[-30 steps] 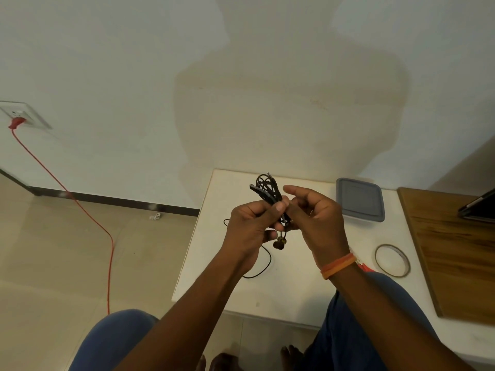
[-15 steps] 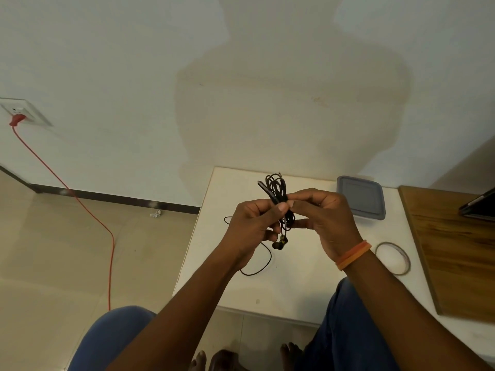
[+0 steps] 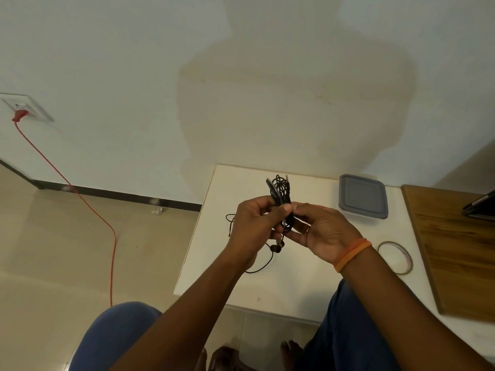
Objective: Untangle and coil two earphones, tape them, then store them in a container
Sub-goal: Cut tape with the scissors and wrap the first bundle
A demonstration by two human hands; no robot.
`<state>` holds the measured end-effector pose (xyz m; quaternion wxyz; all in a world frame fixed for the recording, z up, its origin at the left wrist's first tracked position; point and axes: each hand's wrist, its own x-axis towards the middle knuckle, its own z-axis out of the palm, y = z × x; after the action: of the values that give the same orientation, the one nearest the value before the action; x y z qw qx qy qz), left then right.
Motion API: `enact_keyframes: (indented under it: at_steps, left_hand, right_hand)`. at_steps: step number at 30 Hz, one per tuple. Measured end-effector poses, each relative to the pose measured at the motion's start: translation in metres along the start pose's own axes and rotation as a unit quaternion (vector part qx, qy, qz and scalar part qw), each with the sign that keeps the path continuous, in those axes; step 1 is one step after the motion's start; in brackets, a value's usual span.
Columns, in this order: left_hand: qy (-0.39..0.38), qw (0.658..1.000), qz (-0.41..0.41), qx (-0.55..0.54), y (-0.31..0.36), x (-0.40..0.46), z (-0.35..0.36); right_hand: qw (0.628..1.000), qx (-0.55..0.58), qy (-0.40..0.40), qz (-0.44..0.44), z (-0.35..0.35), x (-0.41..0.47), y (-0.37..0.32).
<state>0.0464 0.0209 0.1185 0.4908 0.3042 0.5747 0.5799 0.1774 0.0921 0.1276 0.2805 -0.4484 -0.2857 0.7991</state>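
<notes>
Earphone coil [image 3: 280, 194] upright, plug up, earbuds [image 3: 277, 247] dangling below.

**Black cable, white tabletop, red cord**

The coiled earphones [image 3: 280, 195] are black, with a glint of gold at the dangling buds. The tabletop [image 3: 289, 285] is plain white. The container [image 3: 363, 196] is grey with a darker grey rim. The tape roll [image 3: 396, 257] looks pale and translucent. A wooden board [image 3: 455, 250] shows brown grain. The wristband [image 3: 352, 254] is orange. A red cord [image 3: 80, 194] runs from a white wall socket [image 3: 26, 105] across beige floor tiles [image 3: 53, 250].
</notes>
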Motion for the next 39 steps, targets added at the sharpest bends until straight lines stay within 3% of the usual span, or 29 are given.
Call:
enact_keyframes:
  at_steps: [4, 7, 10, 15, 21, 27, 29, 31, 37, 39]
  left_hand:
    - [-0.026, 1.000, -0.008, 0.010, -0.001, 0.003, -0.003]
    - [-0.061, 0.997, -0.037, 0.007, 0.001, 0.004, -0.011]
    - [-0.079, 0.994, -0.071, 0.027, 0.000, 0.006, -0.021]
    - [-0.074, 0.991, -0.109, -0.008, -0.005, 0.006, -0.020]
    - [-0.085, 0.971, -0.199, -0.100, -0.003, 0.004, -0.019]
    - [-0.069, 0.976, -0.174, -0.107, -0.005, 0.004, -0.019]
    - [-0.049, 0.978, -0.165, -0.115, -0.006, 0.006, -0.016]
    - [-0.036, 0.980, -0.160, -0.113, -0.007, 0.007, -0.014]
    - [-0.029, 0.990, -0.128, -0.058, -0.006, 0.008, -0.011]
    - [-0.026, 0.989, -0.135, -0.056, -0.006, 0.007, -0.010]
  right_hand:
    - [0.998, -0.060, 0.014, -0.024, -0.003, -0.001, -0.003]
    - [0.976, -0.190, 0.028, -0.100, -0.002, -0.005, -0.005]
    - [0.920, -0.344, 0.057, -0.180, 0.003, -0.008, -0.001]
    - [0.774, -0.517, 0.131, -0.341, 0.010, -0.011, 0.009]
    - [0.698, -0.588, 0.108, -0.395, 0.017, -0.013, 0.018]
    - [0.663, -0.625, 0.109, -0.397, 0.020, -0.012, 0.019]
    - [0.663, -0.616, 0.129, -0.405, 0.021, -0.013, 0.020]
    - [0.691, -0.585, 0.151, -0.396, 0.022, -0.014, 0.021]
    - [0.862, -0.397, 0.170, -0.266, 0.019, -0.010, 0.024]
    - [0.900, -0.330, 0.160, -0.236, 0.017, -0.011, 0.024]
